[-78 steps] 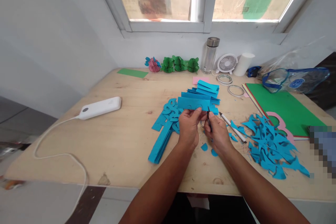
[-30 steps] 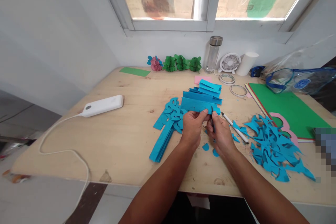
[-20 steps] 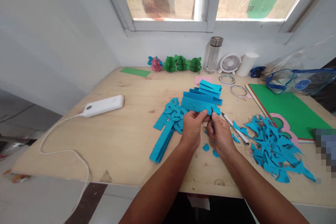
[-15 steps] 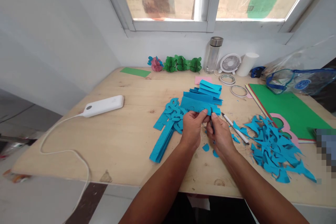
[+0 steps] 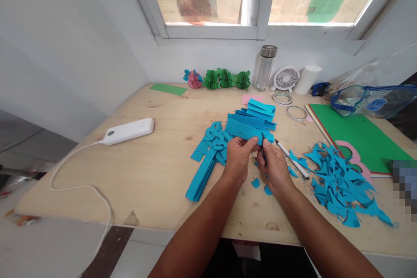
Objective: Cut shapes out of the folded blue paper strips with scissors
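Note:
My left hand [image 5: 239, 154] pinches a folded strip of blue paper [image 5: 243, 129] by its lower edge, thumb on top. Curved outlines are marked on that strip. In my right hand [image 5: 273, 163] is a pair of small dark scissors [image 5: 264, 155], mostly hidden by the fingers, at the strip's right end. Just behind lie more folded blue strips [image 5: 260, 108]. Left of my left hand are blue cut-out curved shapes [image 5: 216, 137] and a folded blue bundle [image 5: 200, 179]. Small blue scraps [image 5: 255, 183] lie below the hands.
A white marker [image 5: 293, 160] and a heap of blue offcuts [image 5: 339, 186] are on the right, beside green sheets [image 5: 358, 139]. Tape rolls [image 5: 296, 113], a glass bottle [image 5: 261, 71] and a small fan [image 5: 286, 79] stand behind. A corded white power bank [image 5: 129, 131] lies left.
The held strip has tilted slightly, its left end shifting a little. Both hands stay in almost the same place, keeping their grip.

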`<state>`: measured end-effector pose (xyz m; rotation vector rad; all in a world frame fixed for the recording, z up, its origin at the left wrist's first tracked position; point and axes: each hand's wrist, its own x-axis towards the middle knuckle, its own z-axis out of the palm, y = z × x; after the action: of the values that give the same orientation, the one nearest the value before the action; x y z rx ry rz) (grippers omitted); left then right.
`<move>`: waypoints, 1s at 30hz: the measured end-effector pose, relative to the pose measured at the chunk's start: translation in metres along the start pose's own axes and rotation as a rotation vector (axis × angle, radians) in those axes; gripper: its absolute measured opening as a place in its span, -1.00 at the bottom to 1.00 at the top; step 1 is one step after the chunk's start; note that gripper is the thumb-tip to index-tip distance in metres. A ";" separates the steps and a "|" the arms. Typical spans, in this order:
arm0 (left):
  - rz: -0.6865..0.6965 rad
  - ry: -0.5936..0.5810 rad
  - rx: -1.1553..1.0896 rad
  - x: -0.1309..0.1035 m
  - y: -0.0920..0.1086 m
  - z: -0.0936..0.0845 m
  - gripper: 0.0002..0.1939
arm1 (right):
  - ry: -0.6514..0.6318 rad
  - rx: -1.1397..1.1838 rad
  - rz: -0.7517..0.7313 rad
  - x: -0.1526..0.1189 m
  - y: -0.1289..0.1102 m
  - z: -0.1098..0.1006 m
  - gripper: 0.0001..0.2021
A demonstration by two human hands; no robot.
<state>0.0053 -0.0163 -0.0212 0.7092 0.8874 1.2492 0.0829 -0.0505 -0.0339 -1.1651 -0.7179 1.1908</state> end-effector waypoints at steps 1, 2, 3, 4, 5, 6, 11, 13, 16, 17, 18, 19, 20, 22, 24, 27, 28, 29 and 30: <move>0.005 -0.001 0.005 0.000 0.000 0.000 -0.82 | -0.001 -0.006 -0.003 0.000 0.000 0.000 -0.48; 0.009 -0.003 0.014 0.000 0.001 0.000 -0.82 | -0.004 -0.010 -0.006 0.000 0.000 0.000 -0.48; 0.012 -0.007 0.024 0.000 0.001 0.000 -0.81 | -0.008 -0.013 -0.007 0.000 0.000 0.000 -0.47; 0.013 -0.012 0.033 0.000 0.001 -0.001 -0.81 | -0.011 -0.014 -0.007 0.000 0.000 0.000 -0.47; 0.011 -0.017 0.041 0.000 0.002 -0.001 -0.81 | -0.014 -0.015 -0.005 0.000 0.000 -0.001 -0.47; 0.009 -0.023 0.047 0.001 0.002 -0.001 -0.81 | -0.016 -0.016 -0.002 0.000 0.000 -0.001 -0.48; 0.005 -0.045 0.064 0.001 0.004 -0.003 -0.81 | -0.012 -0.018 0.006 0.001 0.000 -0.002 -0.52; 0.002 -0.047 0.066 0.001 0.004 -0.003 -0.81 | -0.008 -0.023 0.002 0.001 0.001 -0.002 -0.52; 0.002 -0.045 0.049 0.001 0.004 -0.003 -0.80 | -0.003 -0.030 -0.001 0.001 0.001 -0.002 -0.53; 0.003 -0.043 0.043 0.001 0.004 -0.002 -0.80 | -0.002 -0.030 -0.001 0.000 0.001 -0.002 -0.52; 0.004 -0.043 0.041 0.001 0.004 -0.002 -0.80 | -0.001 -0.032 -0.001 0.000 0.001 -0.002 -0.52; 0.005 -0.044 0.045 0.001 0.004 -0.002 -0.79 | -0.001 -0.034 -0.001 0.000 0.001 -0.002 -0.52; 0.006 -0.047 0.055 0.001 0.004 -0.002 -0.79 | -0.003 -0.036 0.001 0.000 0.001 -0.002 -0.51; 0.008 -0.057 0.083 0.001 0.005 -0.002 -0.77 | -0.010 -0.039 0.004 0.000 0.001 -0.002 -0.50; 0.011 -0.062 0.107 0.000 0.006 -0.003 -0.77 | -0.018 -0.041 0.007 0.000 0.000 -0.002 -0.49; 0.016 -0.067 0.138 0.000 0.010 -0.004 -0.77 | -0.027 -0.044 0.010 0.000 0.000 -0.002 -0.50; 0.016 -0.077 0.147 0.000 0.011 -0.005 -0.77 | -0.027 -0.044 0.011 0.000 0.000 -0.002 -0.51; 0.015 -0.094 0.153 0.000 0.013 -0.005 -0.77 | -0.026 -0.043 0.010 0.000 -0.001 -0.002 -0.51; 0.013 -0.112 0.156 0.001 0.014 -0.006 -0.78 | -0.025 -0.043 0.010 0.000 -0.001 -0.002 -0.51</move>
<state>-0.0063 -0.0131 -0.0120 0.9012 0.8953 1.1491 0.0848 -0.0514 -0.0338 -1.1924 -0.7605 1.2057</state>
